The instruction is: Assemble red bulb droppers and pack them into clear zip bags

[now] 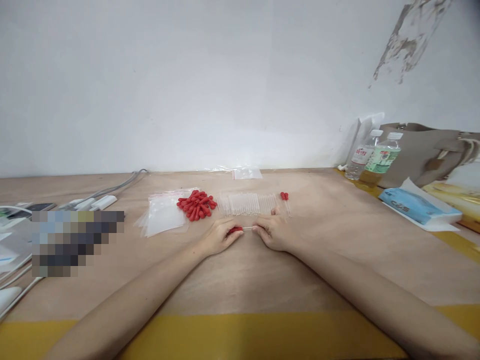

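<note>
My left hand (220, 237) is closed on a red rubber dropper bulb (236, 229). Opposite it, my right hand (276, 232) pinches a thin clear dropper tube (248, 228), whose left end meets the bulb between the hands. Whether the tube sits inside the bulb cannot be made out. Just beyond my hands lies a row of clear tubes (245, 204). A pile of red bulbs (196, 205) is left of that row. To its right lie two tubes with red bulbs on them (284, 196).
Clear zip bags (165, 212) lie left of the bulb pile, with another bag (247, 173) near the wall. Cables and white plugs (104, 202) are at the left. Two bottles (381, 159), a grey bag (420, 152) and a blue tissue pack (418, 206) stand at the right.
</note>
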A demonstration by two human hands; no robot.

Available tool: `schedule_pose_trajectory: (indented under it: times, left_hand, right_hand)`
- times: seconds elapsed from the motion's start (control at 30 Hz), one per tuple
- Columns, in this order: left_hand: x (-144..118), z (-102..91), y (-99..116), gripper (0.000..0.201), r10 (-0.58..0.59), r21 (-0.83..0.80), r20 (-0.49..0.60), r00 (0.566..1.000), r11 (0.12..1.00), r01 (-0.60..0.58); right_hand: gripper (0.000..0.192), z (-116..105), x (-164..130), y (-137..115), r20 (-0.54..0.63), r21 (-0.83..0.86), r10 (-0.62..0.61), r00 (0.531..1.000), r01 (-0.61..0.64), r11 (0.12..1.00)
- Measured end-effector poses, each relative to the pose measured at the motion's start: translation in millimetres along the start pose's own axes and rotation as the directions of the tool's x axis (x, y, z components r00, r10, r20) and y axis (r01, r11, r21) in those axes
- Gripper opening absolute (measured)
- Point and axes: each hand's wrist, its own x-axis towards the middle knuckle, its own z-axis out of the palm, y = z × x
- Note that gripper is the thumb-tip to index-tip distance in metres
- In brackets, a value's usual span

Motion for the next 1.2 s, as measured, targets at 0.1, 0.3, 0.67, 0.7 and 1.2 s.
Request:
schedule_pose_trajectory:
  times: [0.1, 0.3, 0.67, 0.7, 1.2]
  left_hand:
    - [0, -0.7, 1, 0.019, 0.023, 0.016, 0.017, 1.0, 1.0, -0.024]
    - [2, -0.1, -2, 0.019, 0.047, 0.027, 0.011, 0.999, 0.999, -0.047]
    - [0, -33.0, -9, 0.033, -0.147, 0.419, -0.176, 0.973, 0.884, 0.209]
    - [-1, -38.4, -11, 0.028, -0.205, 0.48, -0.206, 0.957, 0.831, 0.281]
    - [-10, -48.9, -30, 0.02, -0.544, 0.634, -0.195, 0.816, 0.564, 0.528]
  right_hand:
    - [0.028, 2, 1, -1, 0.03, -0.005, 0.013, 0.999, -0.013, 1.0]
    - [0.029, 5, 5, -2, 0.089, 0.036, 0.066, 0.994, -0.07, 0.997]
    - [0.028, -32, 17, 25, 0.076, 0.029, 0.477, 0.875, -0.481, 0.876]
    - [0.03, -34, 19, 34, 0.017, -0.024, 0.608, 0.794, -0.607, 0.794]
    - [0.036, -3, 26, 82, -0.067, -0.206, 0.848, 0.526, -0.839, 0.504]
